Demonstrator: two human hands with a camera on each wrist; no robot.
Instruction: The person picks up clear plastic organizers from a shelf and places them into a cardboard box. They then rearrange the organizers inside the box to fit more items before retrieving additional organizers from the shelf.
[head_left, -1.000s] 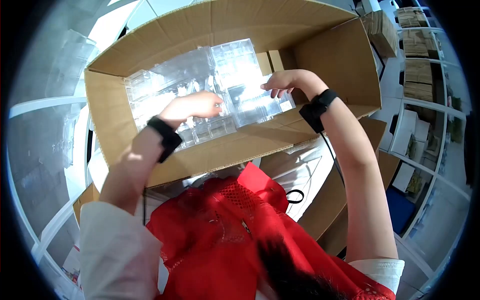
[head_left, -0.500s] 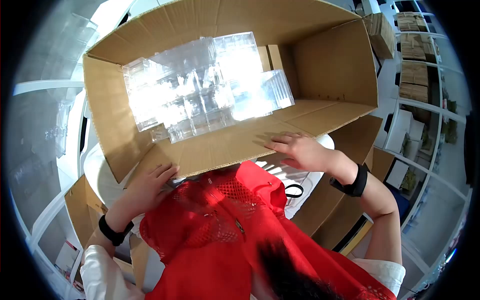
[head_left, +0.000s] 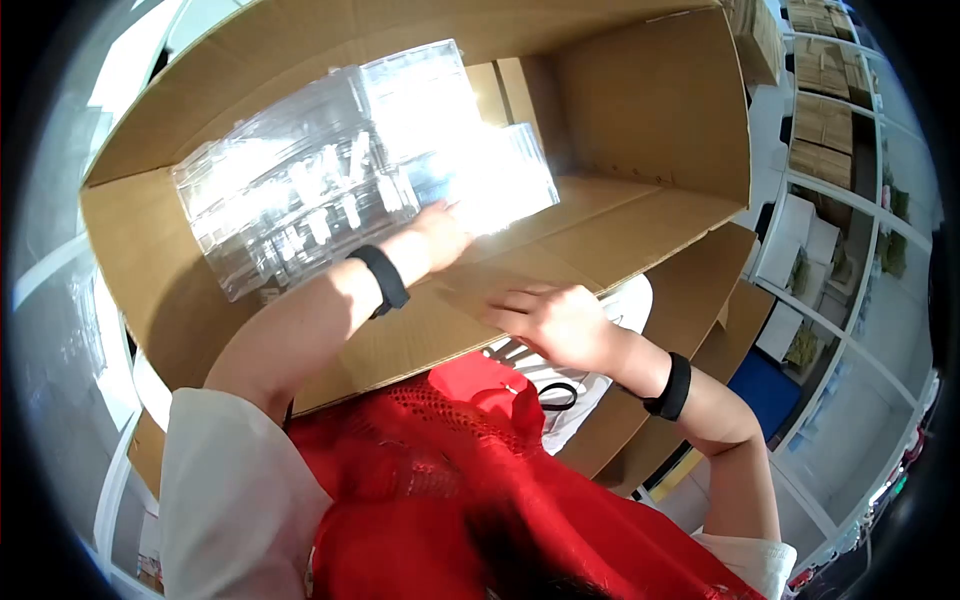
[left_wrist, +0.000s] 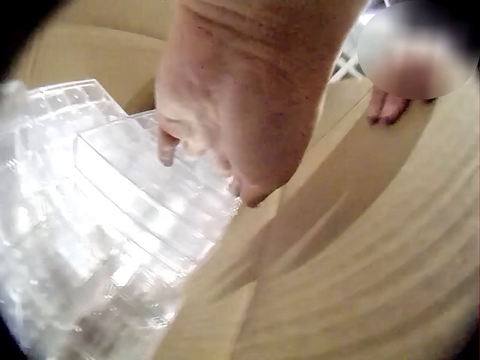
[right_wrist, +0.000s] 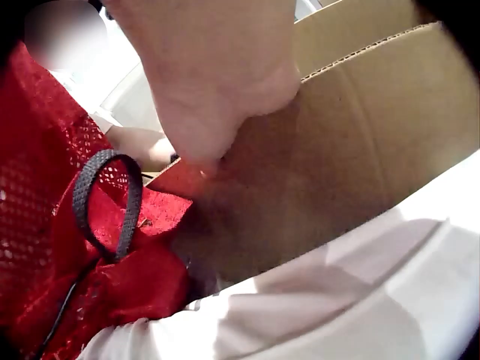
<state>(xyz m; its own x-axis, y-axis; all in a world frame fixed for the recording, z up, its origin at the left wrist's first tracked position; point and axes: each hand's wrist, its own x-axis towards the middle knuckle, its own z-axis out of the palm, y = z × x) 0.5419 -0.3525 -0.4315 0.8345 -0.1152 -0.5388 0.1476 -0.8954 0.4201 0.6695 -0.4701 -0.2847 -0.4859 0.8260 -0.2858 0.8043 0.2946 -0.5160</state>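
Observation:
A large cardboard box [head_left: 640, 110] lies open in front of me, holding several clear plastic trays [head_left: 290, 170] stacked closely and shining with glare. My left hand [head_left: 440, 238] reaches inside over the near right part of the stack. Its fingertips are right at the edge of a clear lidded plastic case [left_wrist: 142, 180], loosely bent. My right hand [head_left: 560, 325] holds the box's near wall. Its fingers [left_wrist: 386, 106] lap over the edge to the inner side, while the thumb stays on the outer side in the right wrist view.
Against my front lies a red mesh garment [head_left: 480, 400] with a dark loop [right_wrist: 109, 202]. A white surface [head_left: 590, 400] shows below the box. More cardboard [head_left: 660, 380] stands at the right, before white shelves [head_left: 860, 340] with brown packages [head_left: 825, 125].
Both hands left the trays for the near edge of the box; then the left went back in to the trays. The right stays at the edge. The view shifted, bringing the box lower left.

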